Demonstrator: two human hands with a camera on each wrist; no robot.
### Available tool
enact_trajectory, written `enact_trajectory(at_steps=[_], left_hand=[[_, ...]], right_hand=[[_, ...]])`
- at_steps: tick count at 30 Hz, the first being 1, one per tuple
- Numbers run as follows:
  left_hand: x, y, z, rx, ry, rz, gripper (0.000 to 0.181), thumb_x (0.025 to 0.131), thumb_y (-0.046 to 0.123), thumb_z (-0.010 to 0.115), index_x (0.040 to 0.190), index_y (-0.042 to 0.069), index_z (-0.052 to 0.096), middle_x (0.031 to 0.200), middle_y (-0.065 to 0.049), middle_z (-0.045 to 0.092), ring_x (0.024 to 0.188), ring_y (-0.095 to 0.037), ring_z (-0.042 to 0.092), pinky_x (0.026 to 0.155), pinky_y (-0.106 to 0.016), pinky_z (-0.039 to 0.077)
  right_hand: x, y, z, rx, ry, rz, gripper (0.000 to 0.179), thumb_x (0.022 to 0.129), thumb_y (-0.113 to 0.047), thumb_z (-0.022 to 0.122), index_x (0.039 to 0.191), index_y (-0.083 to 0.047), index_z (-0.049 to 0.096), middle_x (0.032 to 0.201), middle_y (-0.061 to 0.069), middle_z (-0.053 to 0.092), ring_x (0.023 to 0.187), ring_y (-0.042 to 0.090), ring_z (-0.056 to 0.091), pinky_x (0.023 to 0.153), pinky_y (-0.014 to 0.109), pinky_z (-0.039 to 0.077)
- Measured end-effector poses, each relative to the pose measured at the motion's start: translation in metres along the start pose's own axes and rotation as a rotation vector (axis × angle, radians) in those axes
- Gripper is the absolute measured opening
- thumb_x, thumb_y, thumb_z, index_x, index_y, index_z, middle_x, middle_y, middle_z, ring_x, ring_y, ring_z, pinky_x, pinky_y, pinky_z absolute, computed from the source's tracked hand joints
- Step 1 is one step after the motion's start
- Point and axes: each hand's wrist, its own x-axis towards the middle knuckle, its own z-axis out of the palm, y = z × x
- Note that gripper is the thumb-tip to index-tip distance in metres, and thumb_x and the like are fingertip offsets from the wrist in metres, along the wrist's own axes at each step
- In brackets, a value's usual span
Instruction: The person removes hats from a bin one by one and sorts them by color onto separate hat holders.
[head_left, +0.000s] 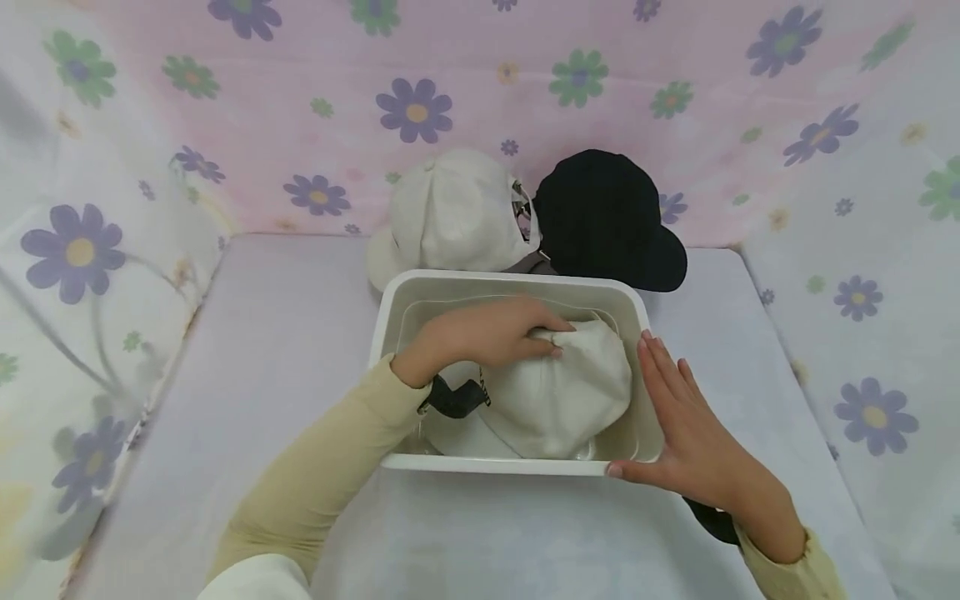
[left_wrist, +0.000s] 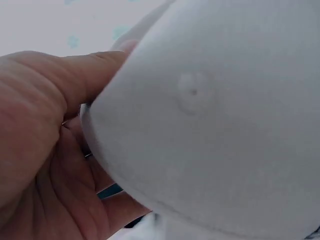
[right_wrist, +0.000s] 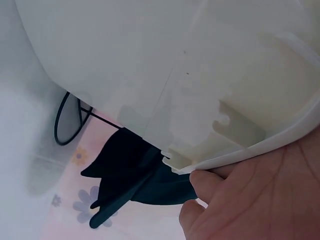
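A white cap lies in a white plastic bin in the head view. My left hand reaches over the bin's left side and pinches the cap's crown. In the left wrist view, thumb and fingers of that hand lie on either side of the white fabric. My right hand rests against the bin's right side, fingers straight along the outer wall and thumb on the front corner. From the right wrist, the palm touches the bin's rim.
Behind the bin, another white cap stands beside a black cap, both near the flowered back cloth. A pale sheet covers the table. Flowered cloth also hangs at left and right.
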Motion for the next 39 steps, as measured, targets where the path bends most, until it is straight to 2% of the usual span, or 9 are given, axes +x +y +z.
enact_trajectory(at_steps=[7, 12, 16, 19, 21, 25, 29, 34, 39], left_hand=[[-0.024, 0.012, -0.033, -0.088, 0.244, 0.042, 0.039, 0.103, 0.018, 0.062, 0.141, 0.012, 0.063, 0.128, 0.0, 0.07, 0.11, -0.009, 0.063, 0.095, -0.025, 0.049], [-0.041, 0.021, -0.055, -0.15, 0.496, 0.059, 0.04, 0.101, 0.013, 0.064, 0.14, 0.01, 0.063, 0.124, -0.003, 0.071, 0.1, -0.011, 0.061, 0.09, -0.027, 0.048], [-0.056, 0.033, -0.076, -0.133, 0.714, 0.049, 0.038, 0.1, 0.01, 0.064, 0.138, 0.009, 0.064, 0.126, -0.005, 0.071, 0.095, -0.01, 0.066, 0.083, -0.026, 0.054], [-0.067, 0.041, -0.094, -0.036, 0.897, 0.101, 0.035, 0.1, 0.007, 0.064, 0.135, 0.006, 0.066, 0.123, -0.008, 0.073, 0.094, -0.01, 0.069, 0.083, -0.025, 0.056], [-0.073, 0.043, -0.105, 0.099, 1.004, 0.151, 0.033, 0.1, 0.007, 0.064, 0.132, 0.003, 0.068, 0.121, -0.01, 0.073, 0.099, -0.01, 0.07, 0.089, -0.023, 0.054], [-0.078, 0.038, -0.123, 0.387, 1.146, 0.205, 0.028, 0.102, 0.014, 0.062, 0.126, 0.005, 0.072, 0.115, -0.01, 0.076, 0.103, -0.015, 0.072, 0.094, -0.021, 0.052], [-0.071, 0.014, -0.134, 0.488, 1.147, 0.15, 0.026, 0.104, 0.016, 0.059, 0.123, 0.005, 0.073, 0.111, -0.011, 0.076, 0.099, -0.024, 0.072, 0.092, -0.026, 0.053], [-0.052, -0.026, -0.137, 0.455, 0.975, -0.027, 0.029, 0.104, 0.008, 0.057, 0.129, 0.001, 0.068, 0.12, -0.019, 0.072, 0.104, -0.034, 0.068, 0.097, -0.038, 0.052], [-0.034, -0.054, -0.137, 0.396, 0.84, -0.122, 0.028, 0.103, 0.006, 0.058, 0.128, 0.003, 0.069, 0.122, -0.015, 0.072, 0.106, -0.029, 0.067, 0.098, -0.039, 0.051]], right_hand=[[-0.001, 0.0, 0.002, 0.025, -0.009, 0.028, 0.138, 0.071, -0.064, 0.084, 0.164, -0.013, -0.005, 0.172, 0.007, -0.005, 0.158, 0.021, -0.005, 0.127, 0.038, -0.007], [-0.003, 0.001, 0.004, 0.038, -0.004, 0.025, 0.138, 0.071, -0.065, 0.084, 0.164, -0.014, -0.005, 0.172, 0.007, -0.005, 0.158, 0.021, -0.004, 0.126, 0.034, -0.007], [-0.003, 0.002, 0.005, 0.064, 0.023, -0.004, 0.138, 0.07, -0.067, 0.083, 0.164, -0.011, -0.001, 0.172, 0.009, -0.001, 0.159, 0.021, -0.003, 0.126, 0.033, -0.006], [-0.002, 0.003, 0.006, 0.079, 0.046, -0.024, 0.138, 0.07, -0.068, 0.083, 0.164, -0.008, 0.002, 0.172, 0.011, 0.001, 0.159, 0.022, 0.0, 0.126, 0.029, -0.005], [-0.002, 0.003, 0.005, 0.089, 0.047, -0.01, 0.138, 0.07, -0.067, 0.083, 0.164, -0.009, 0.001, 0.172, 0.01, 0.001, 0.159, 0.023, 0.001, 0.127, 0.033, -0.003], [-0.002, 0.002, 0.003, 0.105, 0.018, 0.054, 0.142, 0.066, -0.064, 0.087, 0.165, -0.016, -0.002, 0.172, 0.004, -0.002, 0.158, 0.028, 0.003, 0.122, 0.061, 0.02], [-0.001, 0.003, 0.001, 0.106, 0.001, 0.081, 0.144, 0.064, -0.061, 0.09, 0.165, -0.018, -0.003, 0.172, 0.002, -0.004, 0.157, 0.031, 0.005, 0.104, 0.076, 0.035], [-0.002, 0.004, 0.001, 0.115, -0.001, 0.086, 0.144, 0.064, -0.062, 0.09, 0.165, -0.017, -0.003, 0.172, 0.002, -0.004, 0.158, 0.03, 0.003, 0.109, 0.075, 0.03], [-0.003, 0.004, 0.002, 0.123, 0.0, 0.079, 0.144, 0.064, -0.062, 0.089, 0.165, -0.017, -0.002, 0.172, 0.003, -0.003, 0.158, 0.03, 0.002, 0.108, 0.075, 0.032]])
